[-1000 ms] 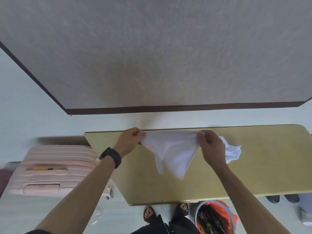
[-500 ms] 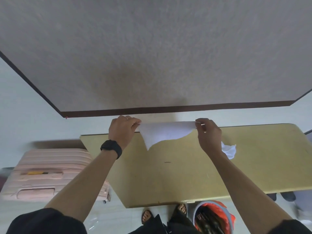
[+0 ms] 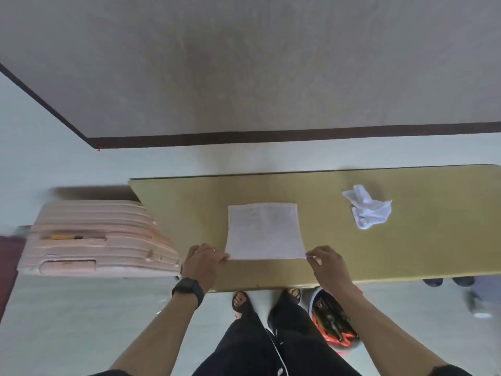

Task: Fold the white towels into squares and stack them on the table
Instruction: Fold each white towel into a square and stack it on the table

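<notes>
The light is soft, even and rather dim, with no glare, and its source is out of view. A faint grey shadow darkens the wall (image 3: 206, 85) above the worktop (image 3: 406, 253). A darker, smeared shadow lies behind the suitcase (image 3: 95, 240). The crumpled towel (image 3: 366, 210) casts only a weak shadow beside it. The wide lens kinks the skirting (image 3: 271, 138) at the left and bows the worktop's edges. The middle is fairly sharp, and the flat towel (image 3: 264, 232) shows faint texture. The suitcase and the shoes (image 3: 447, 281) near the right edge are blurred. The whole picture is slightly soft.
</notes>
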Demonstrator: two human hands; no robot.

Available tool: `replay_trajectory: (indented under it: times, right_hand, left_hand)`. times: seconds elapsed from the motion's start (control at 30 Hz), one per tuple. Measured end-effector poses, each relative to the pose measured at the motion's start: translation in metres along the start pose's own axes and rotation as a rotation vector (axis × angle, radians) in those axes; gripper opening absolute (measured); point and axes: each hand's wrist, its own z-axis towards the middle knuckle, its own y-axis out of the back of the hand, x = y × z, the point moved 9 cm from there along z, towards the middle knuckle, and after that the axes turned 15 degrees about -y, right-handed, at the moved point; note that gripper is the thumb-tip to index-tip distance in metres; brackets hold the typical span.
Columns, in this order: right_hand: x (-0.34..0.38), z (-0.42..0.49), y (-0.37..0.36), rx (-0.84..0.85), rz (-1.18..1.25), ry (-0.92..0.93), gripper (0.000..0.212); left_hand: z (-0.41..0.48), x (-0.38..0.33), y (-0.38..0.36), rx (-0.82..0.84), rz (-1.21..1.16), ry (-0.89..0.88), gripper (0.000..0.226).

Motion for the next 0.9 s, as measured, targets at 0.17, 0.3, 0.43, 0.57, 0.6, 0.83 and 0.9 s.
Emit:
replay_trajectory:
  times: [0.17, 0.3, 0.43, 0.57, 0.6, 0.83, 0.9]
  right_hand:
    - [-0.037, -0.024, -0.053, 0.195, -0.172, -0.038, 0.021]
    - [-0.038, -0.016, -0.059, 0.210, -0.140, -0.057, 0.023]
    - [-0.021, 0.020, -0.051, 0.168, 0.049, -0.137, 0.021]
    - [-0.004, 0.071, -0.044, 0.115, 0.224, -0.226, 0.020]
    - [0.001, 0.081, -0.042, 0.095, 0.242, -0.229, 0.019]
    - [0.010, 0.120, -0.048, 0.024, 0.243, -0.218, 0.021]
    - [0.011, 0.122, -0.050, 0.010, 0.229, -0.204, 0.021]
  left_hand:
    - [-0.033, -0.010, -0.060, 0.296, -0.003, -0.029, 0.032]
    - [-0.032, 0.003, -0.073, 0.304, -0.180, 0.090, 0.034]
    - [0.001, 0.025, -0.062, 0.144, -0.404, 0.265, 0.031]
    - [0.043, 0.053, -0.055, -0.020, -0.543, 0.426, 0.024]
    - [0.051, 0.057, -0.055, -0.031, -0.560, 0.451, 0.024]
    - [0.080, 0.080, -0.075, 0.036, -0.539, 0.497, 0.027]
    - [0.079, 0.083, -0.078, 0.038, -0.515, 0.515, 0.027]
